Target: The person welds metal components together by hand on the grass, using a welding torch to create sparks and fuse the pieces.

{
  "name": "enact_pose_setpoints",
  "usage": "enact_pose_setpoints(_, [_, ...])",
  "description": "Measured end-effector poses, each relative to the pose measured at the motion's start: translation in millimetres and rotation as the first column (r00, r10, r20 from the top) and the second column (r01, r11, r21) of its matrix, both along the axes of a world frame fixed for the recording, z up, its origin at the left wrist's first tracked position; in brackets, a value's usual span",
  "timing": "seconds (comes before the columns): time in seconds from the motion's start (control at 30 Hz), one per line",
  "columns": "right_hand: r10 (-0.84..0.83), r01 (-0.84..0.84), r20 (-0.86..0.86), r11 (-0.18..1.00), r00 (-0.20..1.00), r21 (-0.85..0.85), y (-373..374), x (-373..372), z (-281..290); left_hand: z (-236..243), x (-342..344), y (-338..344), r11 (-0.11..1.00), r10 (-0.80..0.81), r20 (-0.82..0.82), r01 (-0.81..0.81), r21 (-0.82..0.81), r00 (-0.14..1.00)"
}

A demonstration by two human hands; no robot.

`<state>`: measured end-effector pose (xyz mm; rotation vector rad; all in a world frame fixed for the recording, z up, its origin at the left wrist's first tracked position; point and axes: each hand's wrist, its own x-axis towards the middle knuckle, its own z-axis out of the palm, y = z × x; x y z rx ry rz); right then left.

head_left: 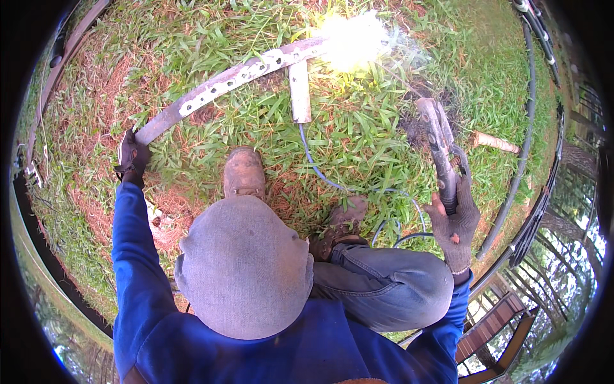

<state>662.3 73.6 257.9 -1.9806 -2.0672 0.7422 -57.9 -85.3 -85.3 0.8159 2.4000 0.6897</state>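
Observation:
A long rusty, flat metal bar [236, 78] with dark holes along it crosses the grass, its far right end lost in a bright white glare and thin smoke. My left hand [133, 157], in a dark glove, grips its near left end. A short pale piece [299, 93] lies crosswise under the bar. My right hand [455, 217], in a grey glove with a torn patch, is closed on a dark welding electrode holder [438, 144], from which a thin rod points up-left toward the glare.
A blue cable [320, 169] loops over the grass by my boots [243, 169] and bent leg [384, 288]. At right lie a wooden peg [495, 141] and long dark pipes [524, 128]. Rusty metal lengths [61, 70] lie at far left. Trees [575, 249] and a wooden structure [486, 326] show at the right rim.

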Motion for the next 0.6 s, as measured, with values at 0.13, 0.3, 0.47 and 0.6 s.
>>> enact_pose_setpoints(0.13, [-0.011, 0.012, 0.049, 1.0, 0.999, -0.012, 1.6, 1.0, 2.2, 15.9, 11.7, 9.3, 0.981, -0.099, -0.114, 0.079, -0.175, 0.988])
enact_pose_setpoints(0.3, [-0.035, 0.034, -0.015, 0.998, 0.999, -0.047, 3.8, -3.9, 1.0, 6.0, 7.6, 1.8, 0.995, -0.048, -0.04, 0.044, -0.093, 0.998])
enact_pose_setpoints(0.47, [-0.053, 0.052, -0.04, 0.999, 0.998, -0.016, 4.9, 4.2, -10.6, -7.4, -7.1, -9.7, 0.997, -0.073, -0.044, 0.073, -0.006, 0.996])
enact_pose_setpoints(0.6, [-0.038, 0.038, 0.018, 0.999, 0.999, 0.015, 5.1, 0.8, -7.9, 3.8, 3.4, 6.4, 0.99, -0.111, -0.096, 0.101, -0.099, 0.989])
